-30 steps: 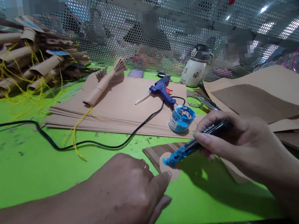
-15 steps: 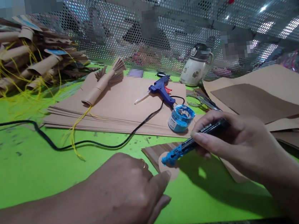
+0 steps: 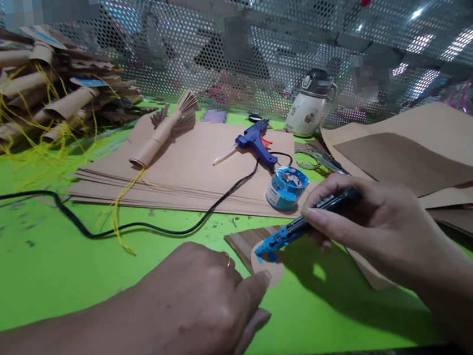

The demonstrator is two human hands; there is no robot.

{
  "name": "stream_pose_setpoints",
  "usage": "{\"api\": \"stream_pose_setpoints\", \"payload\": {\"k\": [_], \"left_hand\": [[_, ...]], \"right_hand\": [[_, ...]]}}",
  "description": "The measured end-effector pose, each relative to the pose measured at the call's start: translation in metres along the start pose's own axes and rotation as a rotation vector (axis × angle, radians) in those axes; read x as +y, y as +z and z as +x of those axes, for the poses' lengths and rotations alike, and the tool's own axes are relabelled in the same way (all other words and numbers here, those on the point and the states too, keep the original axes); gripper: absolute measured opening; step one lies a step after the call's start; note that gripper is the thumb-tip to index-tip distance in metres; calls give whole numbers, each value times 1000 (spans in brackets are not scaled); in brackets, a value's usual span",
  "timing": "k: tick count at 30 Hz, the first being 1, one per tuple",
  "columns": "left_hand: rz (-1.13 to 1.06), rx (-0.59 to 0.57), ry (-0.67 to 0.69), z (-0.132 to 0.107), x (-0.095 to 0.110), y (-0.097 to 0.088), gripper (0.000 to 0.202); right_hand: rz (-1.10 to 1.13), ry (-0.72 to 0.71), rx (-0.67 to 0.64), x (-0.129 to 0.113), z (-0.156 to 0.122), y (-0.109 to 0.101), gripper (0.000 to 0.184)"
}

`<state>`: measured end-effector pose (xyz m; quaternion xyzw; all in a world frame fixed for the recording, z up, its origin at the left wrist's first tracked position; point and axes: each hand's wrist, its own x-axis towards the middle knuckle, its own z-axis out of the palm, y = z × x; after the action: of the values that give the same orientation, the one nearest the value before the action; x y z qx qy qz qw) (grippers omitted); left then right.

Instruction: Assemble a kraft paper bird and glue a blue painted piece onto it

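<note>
My right hand (image 3: 379,229) grips a black marker pen (image 3: 310,221) whose front end is coated in blue paint. The tip touches a small round tan paper piece (image 3: 270,277), which bears blue marks. That disc lies over a brown pleated paper piece (image 3: 242,248) on the green table. My left hand (image 3: 207,295), with a ring on one finger, presses a fingertip on the disc's lower left edge; its other fingers are mostly hidden. Just beyond the pen stands an open jar of blue paint (image 3: 286,192), smeared around its rim.
Behind the jar, a blue glue gun (image 3: 256,141) rests on stacked brown paper sheets (image 3: 203,181); its black cord (image 3: 174,230) runs left. A rolled paper piece (image 3: 157,138) trails yellow string. Scissors (image 3: 320,159), a white bottle (image 3: 308,112), more paper (image 3: 414,163) and heaped rolls (image 3: 17,88) surround it.
The pen tip has shifted slightly up on the round paper piece, and more blue shows beneath it. My left hand stays in nearly the same place.
</note>
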<state>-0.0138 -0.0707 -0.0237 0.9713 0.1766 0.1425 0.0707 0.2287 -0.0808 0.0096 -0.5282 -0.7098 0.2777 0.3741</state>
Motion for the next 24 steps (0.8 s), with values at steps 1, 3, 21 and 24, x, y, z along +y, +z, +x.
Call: {"api": "stream_pose_setpoints", "payload": {"k": [1, 3, 21, 24], "left_hand": [[0, 2, -2, 0, 0, 0, 20], [1, -15, -15, 0, -1, 1, 20], [31, 13, -10, 2, -2, 3, 19], [11, 2, 6, 2, -1, 3, 19]], "right_hand": [[11, -7, -10, 1, 0, 0, 21], [8, -7, -37, 1, 1, -1, 21], [-47, 8, -25, 1, 0, -3, 19], [-19, -17, -50, 3, -1, -3, 19]]}}
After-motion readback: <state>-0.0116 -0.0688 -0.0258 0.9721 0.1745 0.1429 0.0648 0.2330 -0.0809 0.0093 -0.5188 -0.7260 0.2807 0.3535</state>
